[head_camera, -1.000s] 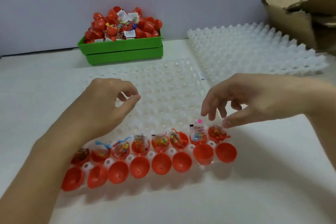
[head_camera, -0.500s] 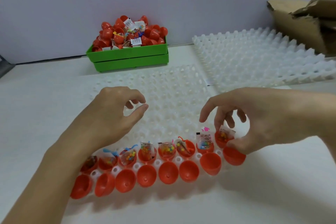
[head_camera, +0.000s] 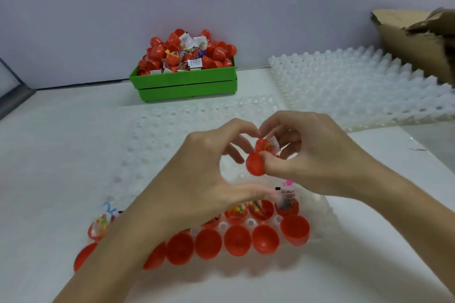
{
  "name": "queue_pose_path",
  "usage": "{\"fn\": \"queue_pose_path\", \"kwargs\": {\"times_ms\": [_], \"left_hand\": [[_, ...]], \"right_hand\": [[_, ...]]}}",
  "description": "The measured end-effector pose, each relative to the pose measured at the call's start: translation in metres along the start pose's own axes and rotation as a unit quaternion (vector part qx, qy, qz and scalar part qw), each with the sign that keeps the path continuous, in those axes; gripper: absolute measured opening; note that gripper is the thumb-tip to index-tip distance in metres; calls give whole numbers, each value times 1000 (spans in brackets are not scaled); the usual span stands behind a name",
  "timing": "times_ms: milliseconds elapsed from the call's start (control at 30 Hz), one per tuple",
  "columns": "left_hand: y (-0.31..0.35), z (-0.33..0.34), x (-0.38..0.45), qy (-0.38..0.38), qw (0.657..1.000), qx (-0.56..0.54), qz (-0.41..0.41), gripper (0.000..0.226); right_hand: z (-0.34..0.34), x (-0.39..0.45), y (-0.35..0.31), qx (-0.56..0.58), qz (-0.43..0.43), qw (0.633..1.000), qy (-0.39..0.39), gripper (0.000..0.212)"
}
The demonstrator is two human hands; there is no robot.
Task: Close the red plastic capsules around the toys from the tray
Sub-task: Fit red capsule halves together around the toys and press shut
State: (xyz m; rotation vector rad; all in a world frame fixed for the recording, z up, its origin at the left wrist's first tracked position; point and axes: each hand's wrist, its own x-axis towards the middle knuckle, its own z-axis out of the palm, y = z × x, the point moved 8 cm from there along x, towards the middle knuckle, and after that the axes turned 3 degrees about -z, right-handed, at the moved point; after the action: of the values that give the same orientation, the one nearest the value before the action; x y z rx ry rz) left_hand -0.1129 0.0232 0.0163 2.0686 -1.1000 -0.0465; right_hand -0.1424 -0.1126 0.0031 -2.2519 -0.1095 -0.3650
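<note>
The red capsule (head_camera: 256,163) is held up above the white tray (head_camera: 317,206), its two halves still apart with a bagged toy (head_camera: 268,146) poking out. The right hand (head_camera: 317,155) pinches it, thumb on the lower shell; the left hand's (head_camera: 209,172) fingers curl in on the upper half. It looks light, smooth and thin-walled, probably slippery: best gripped on the domes, with the bag tucked clear of the rim.
</note>
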Motion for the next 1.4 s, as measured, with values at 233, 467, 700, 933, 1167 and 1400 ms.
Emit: {"fn": "queue_pose_path", "kwargs": {"times_ms": [233, 467, 700, 933, 1167, 1400], "left_hand": [[-6, -1, 3, 68, 996, -49, -4, 41], [-24, -15, 4, 83, 978, -179, -60, 35], [-18, -15, 5, 79, 978, -192, -25, 32], [-3, -21, 4, 92, 986, -130, 48, 25], [-1, -20, 3, 97, 991, -82, 51, 25], [0, -21, 2, 99, 991, -77, 55, 29]], "right_hand": [[-1, 0, 1, 31, -5, 997, 68, 16], [1, 1, 1, 189, -9, 982, 12, 26], [-5, 1, -2, 257, -21, 964, 69, 33], [-6, -2, -12, 253, -75, 961, 89, 23], [-4, -2, -10, 245, -78, 962, 96, 26], [-2, -2, -11, 248, -92, 960, 93, 30]]}}
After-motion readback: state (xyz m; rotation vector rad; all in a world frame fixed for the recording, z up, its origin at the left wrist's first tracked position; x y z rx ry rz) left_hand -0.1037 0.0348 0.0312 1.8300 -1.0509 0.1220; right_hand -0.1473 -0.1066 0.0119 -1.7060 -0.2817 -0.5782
